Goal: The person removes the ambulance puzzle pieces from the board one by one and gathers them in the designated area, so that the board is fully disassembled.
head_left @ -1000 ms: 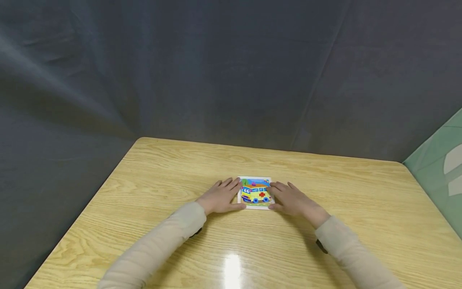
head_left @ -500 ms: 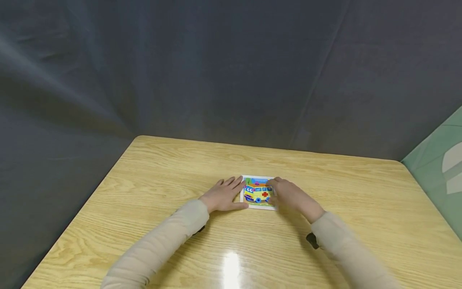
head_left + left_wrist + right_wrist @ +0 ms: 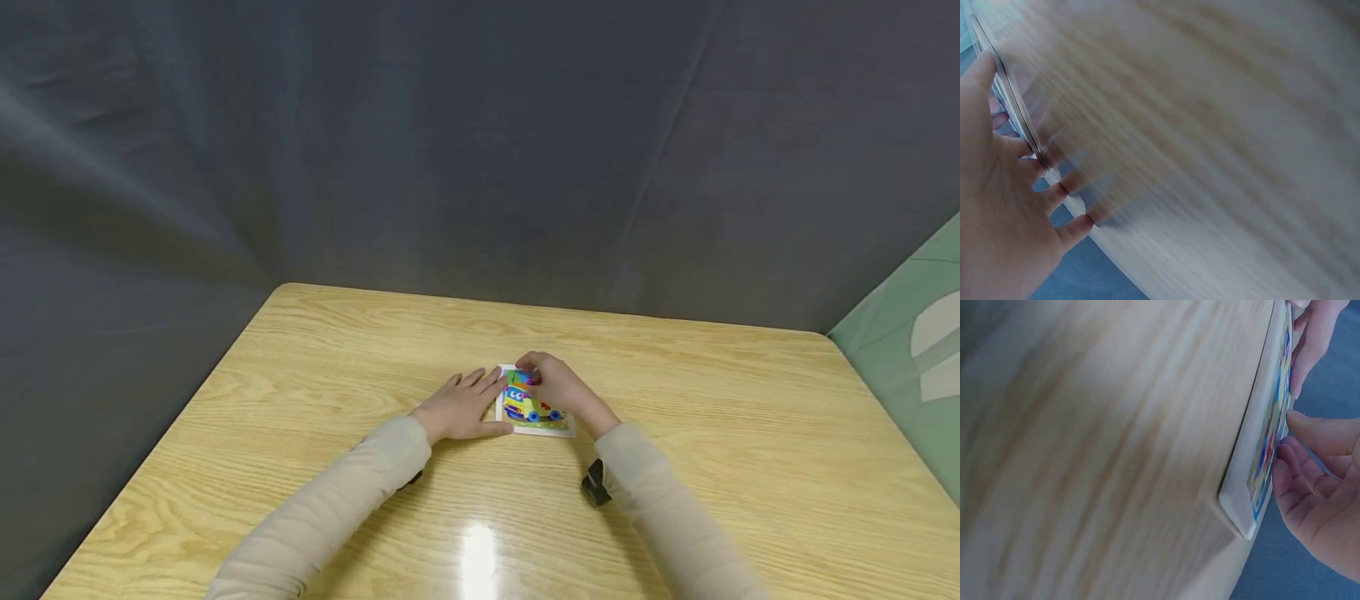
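A flat picture board (image 3: 536, 429) with a white border and a cartoon ambulance lies on the table. My left hand (image 3: 461, 410) rests along its left edge, fingers spread straight and thumb at the near left corner. The left wrist view shows this hand (image 3: 1010, 175) against the board's thin side (image 3: 1016, 100). My right hand (image 3: 558, 385) is over the upper right part of the picture, covering some of the ambulance. In the right wrist view, its bent fingertips (image 3: 1282, 453) and thumb touch or nearly touch the picture surface, a small gap between them. No loose piece shows there.
The wooden table (image 3: 360, 350) extends around the board on all sides. A dark curtain (image 3: 465, 150) hangs behind and to the left of it. At the right edge is a green panel (image 3: 892, 333) with white shapes.
My right hand has left the board's right edge and moved left over the picture, its fingers now bent down onto it. The left hand stays at the left edge. The board has barely shifted.
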The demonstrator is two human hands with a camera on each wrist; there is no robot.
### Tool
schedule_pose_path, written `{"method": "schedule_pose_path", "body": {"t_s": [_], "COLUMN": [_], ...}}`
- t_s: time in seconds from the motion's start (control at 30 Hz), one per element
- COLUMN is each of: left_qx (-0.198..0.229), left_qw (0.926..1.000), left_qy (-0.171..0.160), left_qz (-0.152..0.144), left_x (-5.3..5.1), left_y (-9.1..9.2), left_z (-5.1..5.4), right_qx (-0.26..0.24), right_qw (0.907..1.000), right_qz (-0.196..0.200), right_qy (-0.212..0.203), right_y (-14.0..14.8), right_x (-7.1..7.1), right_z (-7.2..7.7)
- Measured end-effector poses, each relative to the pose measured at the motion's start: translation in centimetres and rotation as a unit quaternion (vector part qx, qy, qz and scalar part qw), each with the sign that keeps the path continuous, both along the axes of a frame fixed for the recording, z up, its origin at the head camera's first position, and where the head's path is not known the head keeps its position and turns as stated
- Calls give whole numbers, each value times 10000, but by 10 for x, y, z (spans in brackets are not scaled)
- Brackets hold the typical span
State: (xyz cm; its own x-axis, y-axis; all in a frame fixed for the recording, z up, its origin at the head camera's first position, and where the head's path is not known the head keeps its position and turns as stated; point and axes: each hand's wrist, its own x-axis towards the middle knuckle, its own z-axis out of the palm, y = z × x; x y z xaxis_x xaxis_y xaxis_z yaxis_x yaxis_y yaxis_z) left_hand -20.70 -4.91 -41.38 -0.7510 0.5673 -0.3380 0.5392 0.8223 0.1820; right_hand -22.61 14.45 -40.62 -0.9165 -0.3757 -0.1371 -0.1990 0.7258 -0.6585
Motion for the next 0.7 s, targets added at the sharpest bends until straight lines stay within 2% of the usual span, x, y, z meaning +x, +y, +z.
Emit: {"method": "schedule_pose_path", "body": {"t_s": [0.2, 0.5, 0.7], "left_qx": [40, -45, 26], "left_qw": [10000, 10000, 10000], "left_qy": [-9, -20, -22], "left_qz": [-28, -39, -59], "left_x": [0, 1, 3], "left_y": [0, 0, 1], "left_z": [-1, 0, 5], "right_qx": [-46, 405, 595], "right_qw": [10000, 9991, 9982], "right_qz": [23, 88, 49], "right_qy": [15, -104, -96], "right_y": [-6, -13, -16], "right_x": [-3, -4, -5], "right_z": [-2, 1, 5]}}
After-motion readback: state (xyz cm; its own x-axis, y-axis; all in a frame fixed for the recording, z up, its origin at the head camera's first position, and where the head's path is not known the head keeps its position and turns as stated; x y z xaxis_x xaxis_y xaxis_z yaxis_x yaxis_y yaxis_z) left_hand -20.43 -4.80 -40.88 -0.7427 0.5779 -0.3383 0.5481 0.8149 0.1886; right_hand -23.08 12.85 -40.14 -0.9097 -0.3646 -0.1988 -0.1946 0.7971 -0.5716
